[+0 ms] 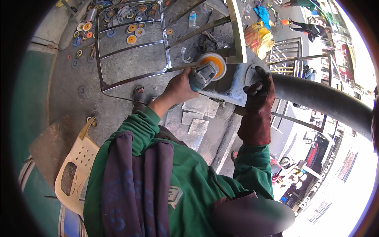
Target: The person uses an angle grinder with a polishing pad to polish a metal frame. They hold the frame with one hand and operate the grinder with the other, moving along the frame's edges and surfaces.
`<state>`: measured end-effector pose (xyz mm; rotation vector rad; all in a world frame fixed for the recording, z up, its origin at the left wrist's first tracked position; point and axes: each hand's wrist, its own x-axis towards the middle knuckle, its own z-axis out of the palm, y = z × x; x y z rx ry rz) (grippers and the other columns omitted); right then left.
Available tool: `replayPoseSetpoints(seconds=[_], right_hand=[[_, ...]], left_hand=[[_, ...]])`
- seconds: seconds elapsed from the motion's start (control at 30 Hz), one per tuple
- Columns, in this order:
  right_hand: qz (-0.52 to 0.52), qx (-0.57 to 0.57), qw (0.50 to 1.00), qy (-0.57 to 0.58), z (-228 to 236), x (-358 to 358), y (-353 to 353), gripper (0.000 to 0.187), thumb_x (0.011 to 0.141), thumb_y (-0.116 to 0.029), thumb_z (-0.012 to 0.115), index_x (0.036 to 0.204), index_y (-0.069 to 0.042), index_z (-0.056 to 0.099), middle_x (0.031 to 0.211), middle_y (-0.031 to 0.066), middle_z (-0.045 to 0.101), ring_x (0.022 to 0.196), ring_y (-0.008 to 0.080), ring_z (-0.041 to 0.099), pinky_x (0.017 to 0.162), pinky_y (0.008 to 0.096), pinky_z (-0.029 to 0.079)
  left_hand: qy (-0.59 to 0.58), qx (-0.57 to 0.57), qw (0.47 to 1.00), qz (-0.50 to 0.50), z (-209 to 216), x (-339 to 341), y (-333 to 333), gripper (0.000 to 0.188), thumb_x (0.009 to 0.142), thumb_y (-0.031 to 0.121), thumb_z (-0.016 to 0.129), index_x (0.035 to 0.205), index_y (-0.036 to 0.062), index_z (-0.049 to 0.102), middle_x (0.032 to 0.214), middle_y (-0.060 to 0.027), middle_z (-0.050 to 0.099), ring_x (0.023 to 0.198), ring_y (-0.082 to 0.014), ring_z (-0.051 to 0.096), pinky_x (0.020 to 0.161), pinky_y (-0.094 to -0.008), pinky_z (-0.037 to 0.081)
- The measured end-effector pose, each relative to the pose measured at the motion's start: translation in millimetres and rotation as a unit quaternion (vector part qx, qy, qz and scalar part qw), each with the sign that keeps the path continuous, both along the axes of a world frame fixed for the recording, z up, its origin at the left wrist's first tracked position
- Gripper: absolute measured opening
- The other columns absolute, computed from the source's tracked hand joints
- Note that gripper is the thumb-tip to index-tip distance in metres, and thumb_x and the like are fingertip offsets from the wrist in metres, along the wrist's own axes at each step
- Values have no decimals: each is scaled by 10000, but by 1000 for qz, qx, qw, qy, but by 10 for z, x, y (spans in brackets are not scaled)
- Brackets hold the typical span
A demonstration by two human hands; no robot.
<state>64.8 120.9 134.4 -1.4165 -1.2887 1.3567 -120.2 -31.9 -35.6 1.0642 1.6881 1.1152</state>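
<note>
1. Left hand [179, 87] closed round grinder [205, 73]; orange disc against steel frame [237, 31].
2. Right hand [260, 93], gloved, clamps frame end by pipe [323, 98].
3. Judged mid-job: spent discs [132, 33] on floor, most of frame w/o visible finish.

Orange-disced teal grinder [205, 73], dark red glove [258, 106], green sleeves [138, 126], perhaps cream plastic chair [77, 173].

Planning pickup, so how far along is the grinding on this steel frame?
Done: the steel frame looks assembled. In hand: the left hand runs the angle grinder on a joint; the gloved right hand braces the frame. Left: I cannot tell how many joints remain.
</note>
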Motion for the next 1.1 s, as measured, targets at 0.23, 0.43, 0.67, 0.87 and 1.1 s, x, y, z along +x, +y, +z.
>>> replayPoseSetpoints(seconds=[0.23, 0.43, 0.67, 0.87, 1.1], right_hand=[[218, 58, 974, -26, 631, -935, 787, 623, 1107, -507, 433, 1326, 27, 669, 557, -11, 426, 455, 129, 466, 522, 317, 536], [418, -94, 900, 78, 407, -1538, 1406, 687, 1117, -522, 430, 1374, 90, 608, 519, -70, 413, 407, 85, 404, 459, 289, 405], [617, 94, 776, 97, 96, -1475, 1697, 1045, 958, -841, 396, 1529, 33, 452, 559, -93, 356, 410, 45, 323, 404, 219, 279], [568, -304, 724, 247, 92, -1584, 1808, 873, 1047, -690, 410, 1313, 125, 574, 453, -96, 328, 345, 72, 278, 361, 248, 289], [587, -364, 614, 382, -75, -1605, 1865, 767, 1125, -563, 347, 1520, 86, 451, 567, -112, 495, 418, 27, 382, 463, 236, 406]], left_hand=[[-44, 32, 998, -20, 207, -142, 137, 872, 672, 224, 874, 1413, 22, 463, 1157, -268, 713, 1111, -438, 693, 964, -482, 555], [-70, 49, 994, -75, 385, -267, 286, 833, 668, 215, 877, 1369, 13, 475, 1105, -269, 720, 1056, -454, 707, 928, -497, 566], [-81, 31, 993, -83, 387, -296, 273, 794, 663, 216, 881, 1321, 4, 490, 1095, -271, 720, 1037, -458, 710, 911, -500, 567], [-74, 3, 995, -62, 428, -281, 249, 774, 680, 174, 858, 1345, 19, 493, 1107, -245, 723, 1058, -437, 712, 915, -472, 565], [-63, 30, 997, -46, 540, -249, 253, 806, 661, 188, 876, 1351, 15, 498, 1044, -255, 735, 1016, -436, 719, 900, -484, 569]])
